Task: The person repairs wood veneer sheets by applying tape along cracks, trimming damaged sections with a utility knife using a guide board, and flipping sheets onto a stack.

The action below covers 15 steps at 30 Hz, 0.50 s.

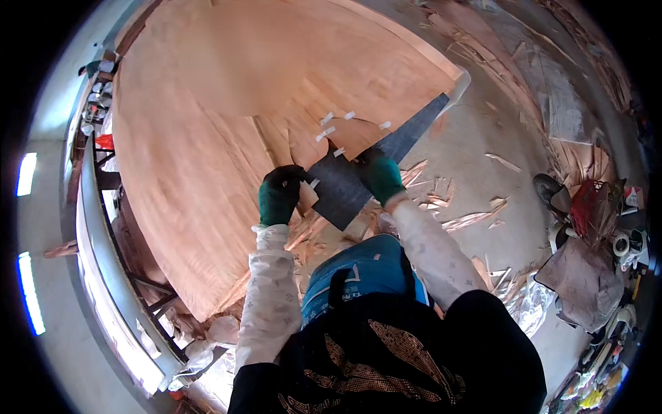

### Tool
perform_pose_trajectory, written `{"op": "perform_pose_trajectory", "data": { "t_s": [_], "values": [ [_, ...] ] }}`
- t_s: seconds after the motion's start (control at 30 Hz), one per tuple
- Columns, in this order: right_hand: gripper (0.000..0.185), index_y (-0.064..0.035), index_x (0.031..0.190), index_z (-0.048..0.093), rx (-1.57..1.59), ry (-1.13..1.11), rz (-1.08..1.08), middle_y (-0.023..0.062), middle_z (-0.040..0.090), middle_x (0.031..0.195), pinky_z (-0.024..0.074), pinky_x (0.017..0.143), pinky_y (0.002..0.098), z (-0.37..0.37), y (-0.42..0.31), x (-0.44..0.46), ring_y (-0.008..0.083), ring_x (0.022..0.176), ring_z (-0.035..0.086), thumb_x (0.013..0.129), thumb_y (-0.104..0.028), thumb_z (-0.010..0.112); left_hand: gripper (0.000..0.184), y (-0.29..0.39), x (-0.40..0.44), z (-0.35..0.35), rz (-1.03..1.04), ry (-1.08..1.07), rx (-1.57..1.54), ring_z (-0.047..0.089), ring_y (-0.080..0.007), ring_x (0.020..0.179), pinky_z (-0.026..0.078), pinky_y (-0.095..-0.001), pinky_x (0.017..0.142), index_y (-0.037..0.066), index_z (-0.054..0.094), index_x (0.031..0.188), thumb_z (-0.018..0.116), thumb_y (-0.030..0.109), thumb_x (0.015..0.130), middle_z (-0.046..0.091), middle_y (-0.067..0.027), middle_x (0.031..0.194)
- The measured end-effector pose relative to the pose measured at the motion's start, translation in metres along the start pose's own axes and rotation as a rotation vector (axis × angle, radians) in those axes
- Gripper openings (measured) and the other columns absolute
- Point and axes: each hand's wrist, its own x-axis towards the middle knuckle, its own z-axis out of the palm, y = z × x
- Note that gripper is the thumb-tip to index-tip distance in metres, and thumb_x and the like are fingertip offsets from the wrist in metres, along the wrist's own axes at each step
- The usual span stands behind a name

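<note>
A large sheet of wood veneer (186, 159) lies in front of me, with several white tape pieces (325, 133) near its closer edge. Under that edge a dark grey sheet (338, 190) shows. My left hand (281, 193), in a dark and green glove, has its fingers curled at the veneer edge, beside a small veneer piece (307, 199) that hangs over the grey sheet. My right hand (378, 174), gloved alike, rests at the edge right of the tape; its fingertips are dark and partly hidden, and what they hold cannot be made out.
Veneer scraps (476, 215) litter the floor on the right. Farther right lie a brown cloth (586, 283), a red bag (593, 207) and tape rolls. A metal frame (148, 283) runs along the left, beside a wall.
</note>
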Motion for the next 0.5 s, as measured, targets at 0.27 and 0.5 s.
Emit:
{"op": "perform_pose_trajectory", "data": {
  "t_s": [0.27,0.5],
  "values": [
    [0.018,-0.0070,0.088,0.067,-0.542,-0.839,0.190,0.0177,0.066,0.093,0.0496,0.082,0.0406,-0.108,0.095,-0.149,0.0333,0.090,0.063,0.080,-0.007,0.052,0.017,-0.006,-0.002,-0.003,-0.015,-0.027,-0.048,0.066,-0.0165,0.082,0.051,-0.0294,0.076,0.002,0.069,0.091,0.055,0.000,0.082,0.070,-0.0087,0.087],
    [0.033,-0.0035,0.115,0.060,0.193,-0.419,-0.064,0.0152,0.064,0.109,0.0511,0.080,0.0348,-0.043,-0.007,-0.114,0.0284,0.093,0.063,0.086,-0.018,0.060,0.016,-0.014,0.000,-0.003,0.107,-0.097,0.064,0.066,-0.0246,0.082,0.051,-0.0322,0.075,0.004,0.069,0.093,0.061,0.008,0.080,0.069,-0.0120,0.089]
  ]
}}
